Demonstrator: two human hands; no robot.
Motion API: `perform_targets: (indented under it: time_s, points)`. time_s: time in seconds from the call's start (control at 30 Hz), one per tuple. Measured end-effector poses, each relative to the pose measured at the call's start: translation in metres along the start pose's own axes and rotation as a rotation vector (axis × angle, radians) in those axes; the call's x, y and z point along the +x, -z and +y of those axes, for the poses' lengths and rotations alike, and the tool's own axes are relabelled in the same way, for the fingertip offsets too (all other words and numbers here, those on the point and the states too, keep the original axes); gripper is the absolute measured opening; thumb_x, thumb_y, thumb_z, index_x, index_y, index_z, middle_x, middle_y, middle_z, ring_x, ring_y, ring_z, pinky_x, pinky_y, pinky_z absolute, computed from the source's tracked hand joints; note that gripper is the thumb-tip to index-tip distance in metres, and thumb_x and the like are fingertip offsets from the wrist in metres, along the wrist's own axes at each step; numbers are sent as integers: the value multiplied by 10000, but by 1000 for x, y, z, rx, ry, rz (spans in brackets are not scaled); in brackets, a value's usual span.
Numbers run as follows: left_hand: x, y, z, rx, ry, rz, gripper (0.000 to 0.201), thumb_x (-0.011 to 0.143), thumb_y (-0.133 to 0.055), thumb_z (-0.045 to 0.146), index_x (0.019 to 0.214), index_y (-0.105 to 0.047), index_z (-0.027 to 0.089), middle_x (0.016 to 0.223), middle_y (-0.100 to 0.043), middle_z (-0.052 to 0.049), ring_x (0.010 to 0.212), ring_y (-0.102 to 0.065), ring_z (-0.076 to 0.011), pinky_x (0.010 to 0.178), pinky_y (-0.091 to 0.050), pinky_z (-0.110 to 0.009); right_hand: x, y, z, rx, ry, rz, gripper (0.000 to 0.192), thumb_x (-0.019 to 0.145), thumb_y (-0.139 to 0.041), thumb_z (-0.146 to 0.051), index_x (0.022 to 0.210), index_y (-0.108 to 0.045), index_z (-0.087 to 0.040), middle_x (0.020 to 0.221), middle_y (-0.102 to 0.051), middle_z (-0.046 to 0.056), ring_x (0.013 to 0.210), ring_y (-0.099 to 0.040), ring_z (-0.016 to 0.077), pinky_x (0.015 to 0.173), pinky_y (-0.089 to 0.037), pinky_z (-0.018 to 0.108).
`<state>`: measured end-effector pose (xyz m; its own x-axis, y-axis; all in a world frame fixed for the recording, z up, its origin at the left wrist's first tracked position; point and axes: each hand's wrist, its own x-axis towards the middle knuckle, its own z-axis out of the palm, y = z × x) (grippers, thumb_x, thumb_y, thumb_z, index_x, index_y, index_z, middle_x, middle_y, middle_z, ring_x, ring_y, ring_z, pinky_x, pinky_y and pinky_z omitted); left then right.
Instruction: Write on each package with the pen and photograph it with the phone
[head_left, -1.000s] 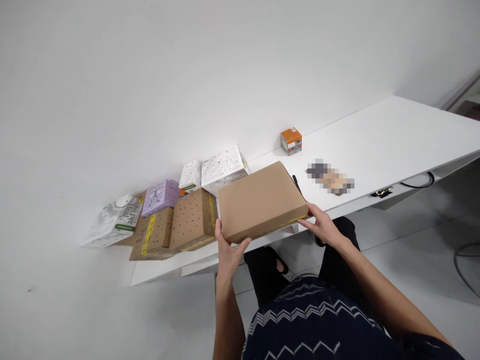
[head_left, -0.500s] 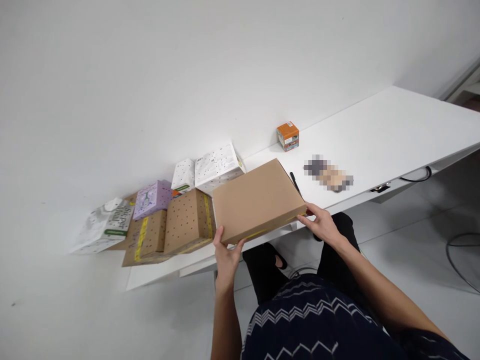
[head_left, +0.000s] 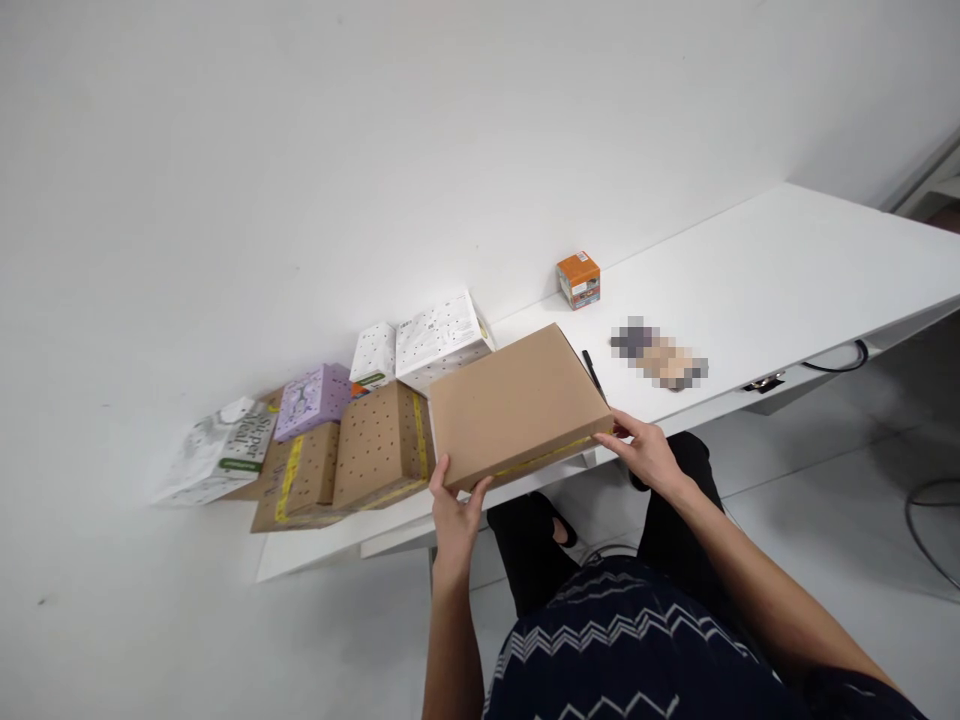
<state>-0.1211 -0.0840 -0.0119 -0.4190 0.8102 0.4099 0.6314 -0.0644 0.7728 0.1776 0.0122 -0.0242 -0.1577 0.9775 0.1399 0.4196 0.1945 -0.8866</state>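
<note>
Currently the flat brown box (head_left: pixel 516 405) sits at the near edge of the white desk (head_left: pixel 757 290). Left hand (head_left: pixel 454 508) clamped on the box's near-left corner, right hand (head_left: pixel 646 452) gripping its near-right corner. Perforated cardboard boxes (head_left: pixel 352 455) just left of the box, black pen (head_left: pixel 592 369) just right.

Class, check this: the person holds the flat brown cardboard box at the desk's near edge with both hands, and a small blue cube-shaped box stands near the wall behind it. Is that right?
Not quite. The small cube-shaped box is orange, not blue, as the head view shows. The rest stands: the left hand and right hand hold the flat brown cardboard box at the near edge of the desk.
</note>
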Motion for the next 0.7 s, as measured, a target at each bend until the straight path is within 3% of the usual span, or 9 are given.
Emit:
perform_targets:
  time_s: [0.2, 0.4, 0.47, 0.53, 0.6, 0.7]
  points:
    - [1, 1, -4, 15, -14, 18, 775, 714, -770, 417, 1348, -375, 213, 1349, -457, -170, 1087, -612, -230, 877, -549, -345, -1, -2, -2, 9, -32, 0, 449, 824, -583, -501, 1141, -668, -193, 871, -727, 75, 778, -669, 217, 680, -548, 329]
    - [1, 6, -10, 21, 67, -44, 848, 679, -791, 428, 1375, -352, 226, 1379, -439, -166, 1218, -533, -281, 963, -508, -415, 0, 14, 10, 275, -66, -192, 503, 822, -595, -495, 1231, -618, -203, 1086, -708, 75, 932, -664, 219, 808, -546, 360]
    - [2, 7, -9, 13, 86, -55, 836, 696, -782, 419, 1381, -347, 218, 1374, -443, -170, 1233, -523, -282, 974, -501, -411, 9, 18, 17, 330, -100, -200, 482, 843, -561, -498, 1201, -630, -183, 1093, -707, 85, 937, -666, 219, 814, -540, 358]
    - [2, 6, -7, 9, 81, -53, 832, 703, -779, 416, 1383, -346, 207, 1372, -441, -176, 1231, -526, -282, 973, -502, -401, 24, 19, 21, 250, -152, -116, 438, 864, -522, -481, 1134, -648, -159, 1003, -722, 90, 857, -673, 208, 776, -535, 344]
    - [2, 6, -6, 5, 68, -45, 845, 691, -786, 424, 1382, -353, 199, 1383, -427, -181, 1229, -528, -286, 970, -504, -393, 47, 15, 21, 27, -194, -32, 394, 873, -515, -452, 1086, -648, -149, 891, -717, 83, 787, -667, 204, 749, -518, 333]
    - [3, 5, -8, 3, 63, -50, 849, 692, -783, 433, 1386, -353, 202, 1392, -421, -177, 1232, -525, -285, 973, -501, -393, 83, 5, 15, -403, -223, -75, 384, 878, -531, -422, 1097, -626, -121, 963, -689, 139, 873, -661, 242, 768, -484, 334]
